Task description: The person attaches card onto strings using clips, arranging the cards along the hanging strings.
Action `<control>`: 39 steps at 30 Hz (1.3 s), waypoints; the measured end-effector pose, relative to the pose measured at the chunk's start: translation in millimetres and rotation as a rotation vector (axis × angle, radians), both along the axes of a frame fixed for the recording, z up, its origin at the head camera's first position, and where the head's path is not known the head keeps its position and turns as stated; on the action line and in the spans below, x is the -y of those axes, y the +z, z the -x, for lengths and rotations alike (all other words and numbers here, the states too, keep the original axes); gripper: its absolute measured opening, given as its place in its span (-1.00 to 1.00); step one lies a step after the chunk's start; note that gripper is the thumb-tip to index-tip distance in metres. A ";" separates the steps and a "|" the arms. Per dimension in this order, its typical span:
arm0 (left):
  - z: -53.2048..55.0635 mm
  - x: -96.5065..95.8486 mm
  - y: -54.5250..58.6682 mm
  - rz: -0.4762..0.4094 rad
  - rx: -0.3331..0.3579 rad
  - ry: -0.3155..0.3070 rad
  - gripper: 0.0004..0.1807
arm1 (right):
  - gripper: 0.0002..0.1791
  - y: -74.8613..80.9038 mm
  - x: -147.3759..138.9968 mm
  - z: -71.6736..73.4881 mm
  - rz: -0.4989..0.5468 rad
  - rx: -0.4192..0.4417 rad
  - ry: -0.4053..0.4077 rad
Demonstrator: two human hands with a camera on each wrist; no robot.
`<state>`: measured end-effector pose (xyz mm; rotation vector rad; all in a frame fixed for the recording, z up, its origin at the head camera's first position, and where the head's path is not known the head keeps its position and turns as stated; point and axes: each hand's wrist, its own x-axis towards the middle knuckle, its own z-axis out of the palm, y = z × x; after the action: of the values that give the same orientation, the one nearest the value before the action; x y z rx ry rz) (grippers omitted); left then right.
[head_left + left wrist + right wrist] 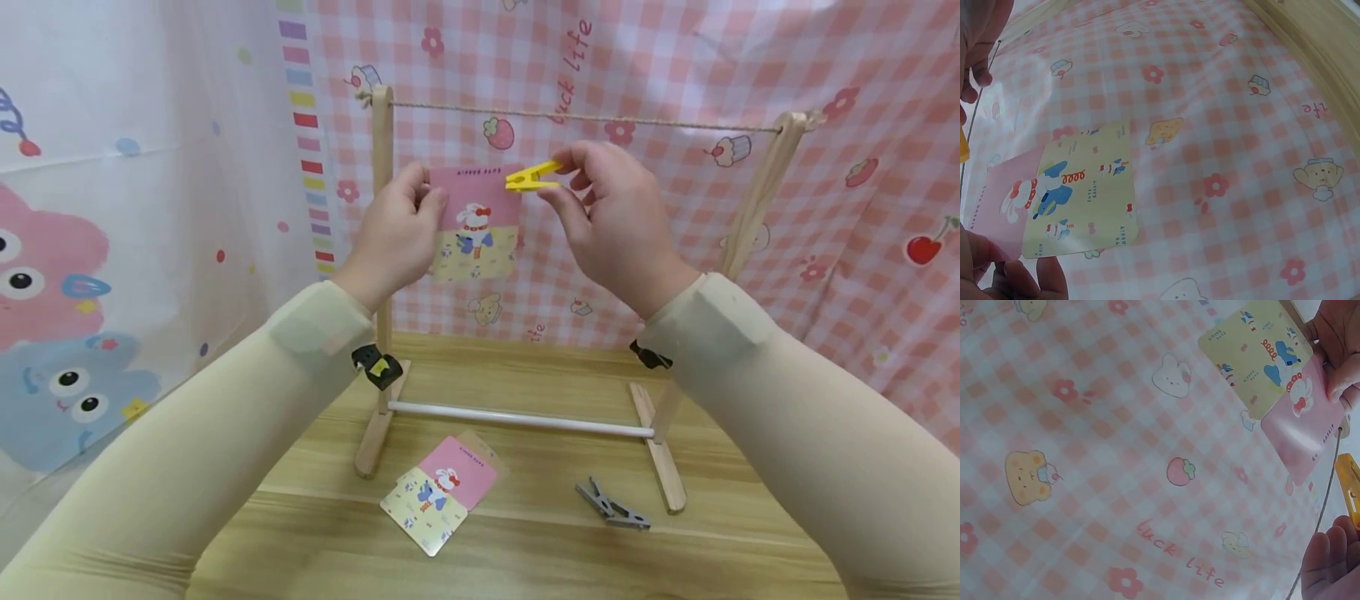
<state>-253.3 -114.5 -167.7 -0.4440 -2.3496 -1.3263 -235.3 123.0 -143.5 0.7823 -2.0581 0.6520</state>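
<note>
My left hand (396,233) pinches a pink-and-yellow card (480,250) with a white cartoon rabbit by its left edge, below the rope and in front of the curtain. Between thumb and fingers, my right hand (622,217) holds a yellow clothespin (517,182) by its handle end. In the head view the clothespin's tip overlaps the card's upper right corner; in the right wrist view, a gap shows between the clothespin (1349,481) and the card (1300,428). The left wrist view shows the card (1085,200) upright, thumb on its front.
A thin rope (585,118) runs between two wooden posts (382,142), joined low down by a white rod (517,419). On the wooden table (525,550) lie more cards (442,492) in a loose pile and grey clothespins (611,506). A checked curtain (675,50) hangs behind.
</note>
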 end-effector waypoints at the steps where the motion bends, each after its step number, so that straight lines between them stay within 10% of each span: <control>1: 0.2 -0.9 1.1 -0.007 0.004 -0.001 -0.70 | -0.68 2.3 0.9 0.4 -0.001 0.001 -0.007; 39: 8.4 -17.8 27.7 -0.214 0.015 0.021 -0.68 | -0.62 46.3 22.4 13.7 0.048 -0.031 -0.145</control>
<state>-261.7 -96.7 -140.0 -0.3442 -2.1861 -1.5554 -249.1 100.6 -97.2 0.6057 -2.0416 0.6019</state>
